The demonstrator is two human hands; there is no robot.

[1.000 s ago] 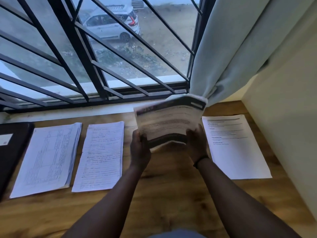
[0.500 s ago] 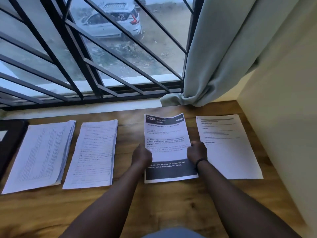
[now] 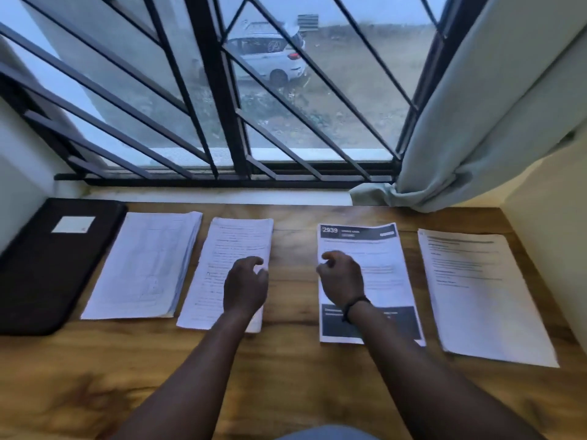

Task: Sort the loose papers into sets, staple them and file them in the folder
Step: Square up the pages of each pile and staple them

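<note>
A black rectangular folder [image 3: 54, 265] lies far left on the wooden table [image 3: 286, 376], then four white paper stacks. The left hand [image 3: 246, 289] hovers over the second stack [image 3: 228, 271], the right hand [image 3: 341, 279] over the dark-banded third stack [image 3: 378, 274]; both seem loosely curled, grasping nothing.

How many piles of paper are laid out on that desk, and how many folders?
Paper piles: 4: a thick stack, a handwritten stack, a sheet with dark bands, a printed set.
Folders: 1: a black folder at the far left.
Total: 5 things on the wooden desk.
</note>
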